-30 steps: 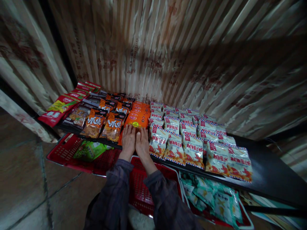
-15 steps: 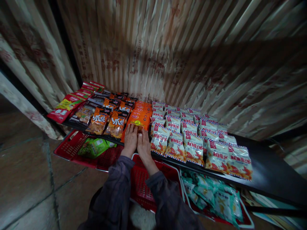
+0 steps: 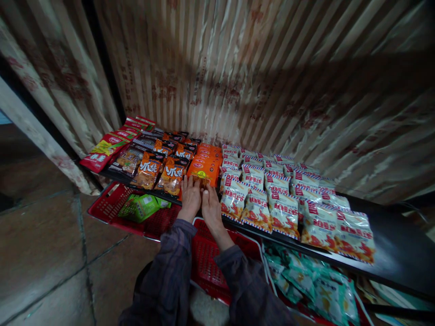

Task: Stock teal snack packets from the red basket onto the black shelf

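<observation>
A column of orange snack packets [image 3: 203,164] lies overlapped on the black shelf. On the front packet's near end rests my left hand [image 3: 190,195], its fingers stretched forward over the plastic. Close beside it, my right hand [image 3: 210,206] touches the same packet with its fingers extended and the thumb near the left hand. Both hands cover the lower part of that packet. Left of them are black-and-orange snack bags [image 3: 172,173]; white bags with red lettering [image 3: 234,198] stand in rows to the right.
Red bags [image 3: 103,151] and dark brown bags [image 3: 126,160] fill the shelf's left end. Below its front edge are red baskets [image 3: 105,206], one with a green bag [image 3: 142,207], another with teal bags [image 3: 328,290]. A striped curtain [image 3: 210,77] hangs behind the black shelf [image 3: 394,235].
The whole view has shifted, so the shelf appears slightly farther right and lower. Both hands stay at the front orange packet, with the fingers drawn slightly back toward its near end.
</observation>
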Tool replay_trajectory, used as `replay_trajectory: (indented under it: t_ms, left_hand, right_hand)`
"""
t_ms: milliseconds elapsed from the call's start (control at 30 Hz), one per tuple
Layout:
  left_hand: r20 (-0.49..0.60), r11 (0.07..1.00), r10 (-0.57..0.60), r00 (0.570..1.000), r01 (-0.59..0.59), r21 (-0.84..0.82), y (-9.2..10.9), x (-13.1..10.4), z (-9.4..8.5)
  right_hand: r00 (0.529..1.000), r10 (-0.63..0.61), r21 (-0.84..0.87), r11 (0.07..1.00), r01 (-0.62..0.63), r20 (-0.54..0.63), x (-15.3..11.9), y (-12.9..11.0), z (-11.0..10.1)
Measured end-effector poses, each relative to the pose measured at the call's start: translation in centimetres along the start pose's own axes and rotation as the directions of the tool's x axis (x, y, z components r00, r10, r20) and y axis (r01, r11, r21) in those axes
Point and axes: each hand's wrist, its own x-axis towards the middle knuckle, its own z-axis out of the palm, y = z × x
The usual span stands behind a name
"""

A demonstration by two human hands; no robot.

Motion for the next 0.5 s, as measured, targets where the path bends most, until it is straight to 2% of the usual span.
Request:
replay_trajectory:
  t_ms: [233,500]
  left_hand:
    - [0.097,0.993,-0.105,0.990,0.099,0.063,0.54,-0.11,-0.12]
    - [0.101,0.995,-0.081,0.992,0.075,0.068,0.63,-0.30,-0.53]
  right_hand:
    - [1.000,0.001,0.019,1.000,-0.001,0.025,-0.32,0.24,0.83]
    - [1.000,-0.001,0.036,0.999,0.001,-0.009,-0.25,0.10,0.76]
